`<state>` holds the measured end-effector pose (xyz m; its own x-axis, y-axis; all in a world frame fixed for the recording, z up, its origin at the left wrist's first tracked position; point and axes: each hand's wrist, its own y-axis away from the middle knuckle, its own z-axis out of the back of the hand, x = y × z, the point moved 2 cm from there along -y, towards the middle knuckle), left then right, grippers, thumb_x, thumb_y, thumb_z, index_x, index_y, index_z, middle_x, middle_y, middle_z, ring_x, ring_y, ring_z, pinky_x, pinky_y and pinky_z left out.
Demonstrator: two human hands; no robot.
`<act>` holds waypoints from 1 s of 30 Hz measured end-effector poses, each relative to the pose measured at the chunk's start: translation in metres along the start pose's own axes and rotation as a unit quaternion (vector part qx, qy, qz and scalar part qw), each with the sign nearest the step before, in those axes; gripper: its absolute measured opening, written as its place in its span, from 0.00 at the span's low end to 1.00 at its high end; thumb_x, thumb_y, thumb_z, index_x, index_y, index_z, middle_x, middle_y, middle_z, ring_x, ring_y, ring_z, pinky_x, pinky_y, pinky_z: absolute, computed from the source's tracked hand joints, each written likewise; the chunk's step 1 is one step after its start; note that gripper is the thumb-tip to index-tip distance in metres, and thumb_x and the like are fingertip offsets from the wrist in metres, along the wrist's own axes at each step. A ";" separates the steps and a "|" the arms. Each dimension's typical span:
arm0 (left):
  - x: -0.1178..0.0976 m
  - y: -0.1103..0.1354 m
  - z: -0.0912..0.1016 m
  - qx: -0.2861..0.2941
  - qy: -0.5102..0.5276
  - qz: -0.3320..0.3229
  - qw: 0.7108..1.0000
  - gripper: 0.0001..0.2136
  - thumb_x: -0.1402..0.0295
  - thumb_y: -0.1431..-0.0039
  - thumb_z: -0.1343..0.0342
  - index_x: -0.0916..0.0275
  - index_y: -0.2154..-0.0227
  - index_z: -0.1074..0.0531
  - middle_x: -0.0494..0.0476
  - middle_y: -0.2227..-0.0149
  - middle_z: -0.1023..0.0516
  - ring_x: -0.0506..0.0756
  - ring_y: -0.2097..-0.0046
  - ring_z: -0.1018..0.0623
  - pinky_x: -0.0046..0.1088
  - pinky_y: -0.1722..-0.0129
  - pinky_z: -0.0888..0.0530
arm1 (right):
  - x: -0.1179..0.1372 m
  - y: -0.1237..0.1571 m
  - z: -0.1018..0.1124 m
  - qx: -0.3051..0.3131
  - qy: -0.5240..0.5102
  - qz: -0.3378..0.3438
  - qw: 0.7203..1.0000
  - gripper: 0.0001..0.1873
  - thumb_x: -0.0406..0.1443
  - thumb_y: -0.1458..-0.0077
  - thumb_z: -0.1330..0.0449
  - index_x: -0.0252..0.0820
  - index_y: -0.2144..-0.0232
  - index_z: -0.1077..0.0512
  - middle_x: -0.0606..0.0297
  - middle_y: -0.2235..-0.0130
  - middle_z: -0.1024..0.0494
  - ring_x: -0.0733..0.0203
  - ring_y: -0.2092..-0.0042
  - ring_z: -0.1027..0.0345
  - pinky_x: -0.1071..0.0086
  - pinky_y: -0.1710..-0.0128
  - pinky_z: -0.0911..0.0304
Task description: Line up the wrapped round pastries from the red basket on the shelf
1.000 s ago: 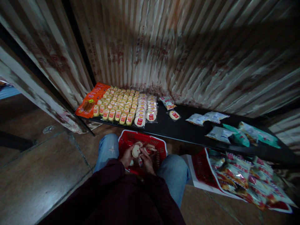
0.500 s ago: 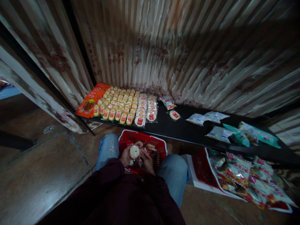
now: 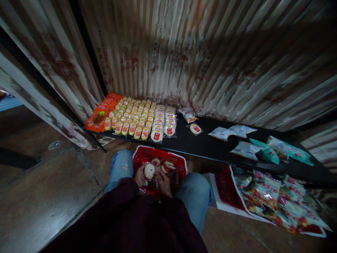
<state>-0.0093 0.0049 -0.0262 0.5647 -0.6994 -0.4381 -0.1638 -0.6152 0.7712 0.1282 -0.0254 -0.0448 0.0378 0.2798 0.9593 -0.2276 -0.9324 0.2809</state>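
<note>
A red basket (image 3: 179, 165) sits between my knees and holds several round wrapped cakes. My left hand (image 3: 139, 176) is closed around one round white cake (image 3: 149, 170), lifted just above the basket. My right hand (image 3: 163, 181) is down inside the basket among the packets, fingers curled; what it grips is hidden. In front of me a low black shelf (image 3: 205, 146) carries neat rows of small yellow packets (image 3: 131, 117) and two columns of round cakes (image 3: 163, 123).
An orange packet (image 3: 101, 112) lies at the shelf's left end. Loose cakes (image 3: 195, 129) and white and green bags (image 3: 263, 149) are scattered to the right. A pile of red-and-white snack bags (image 3: 273, 200) lies on the floor. Corrugated metal wall behind.
My left hand turned the round cake so its flat face points up and shifted it slightly left. The right hand stayed low in the basket.
</note>
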 end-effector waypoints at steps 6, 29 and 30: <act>0.002 0.004 0.003 -0.028 -0.021 0.021 0.999 0.16 0.55 0.45 0.46 0.62 0.61 0.27 0.53 0.67 0.22 0.52 0.67 0.25 0.24 0.68 0.31 | -0.004 0.002 -0.001 0.026 0.058 0.020 0.998 0.25 0.53 0.59 0.36 0.44 0.62 0.21 0.58 0.54 0.21 0.51 0.50 0.31 0.56 0.43 0.42; 0.008 0.005 -0.011 -0.003 -0.184 -0.163 0.969 0.12 0.70 0.56 0.38 0.61 0.66 0.29 0.53 0.67 0.24 0.51 0.67 0.26 0.24 0.68 0.33 | 0.011 0.004 0.009 -0.057 0.102 0.032 0.993 0.32 0.56 0.52 0.45 0.44 0.53 0.25 0.58 0.57 0.19 0.50 0.56 0.27 0.62 0.53 0.36; 0.007 0.005 -0.012 -0.017 -0.190 -0.182 0.965 0.11 0.71 0.57 0.38 0.61 0.67 0.29 0.53 0.67 0.25 0.51 0.67 0.26 0.24 0.68 0.33 | 0.009 0.002 0.010 -0.068 0.088 0.032 0.993 0.33 0.57 0.53 0.45 0.42 0.52 0.26 0.57 0.56 0.19 0.50 0.55 0.28 0.62 0.53 0.36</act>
<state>0.0037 0.0014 -0.0204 0.2410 -0.5255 -0.8159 0.0197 -0.8379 0.5455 0.1378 -0.0269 -0.0350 -0.1493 0.2673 0.9520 -0.3541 -0.9134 0.2009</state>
